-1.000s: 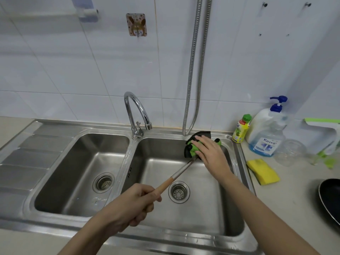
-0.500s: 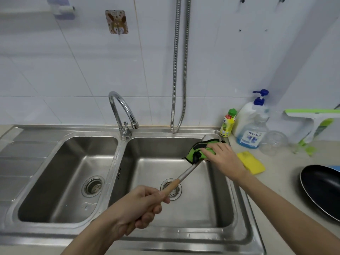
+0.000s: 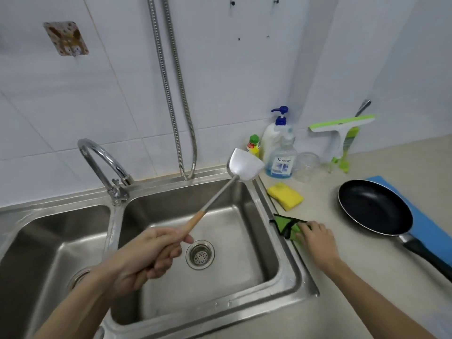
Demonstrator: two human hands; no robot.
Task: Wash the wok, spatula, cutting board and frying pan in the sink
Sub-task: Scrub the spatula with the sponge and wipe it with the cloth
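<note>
Your L hand [image 3: 146, 258] grips the spatula [image 3: 227, 182] handle over the sink [image 3: 288, 272], blade up at 1 o'clock. R hand [image 3: 318, 241] rests on the cloth [image 3: 286, 225], fingers flat. Pan [image 3: 374, 206] lies at 3 o'clock on the counter.

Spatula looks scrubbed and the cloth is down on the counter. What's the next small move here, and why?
Probably release the green cloth and reach the right hand to the faucet. The left hand holds the spatula raised over the right basin, no water is running, and the blade has not visibly been rinsed.
</note>
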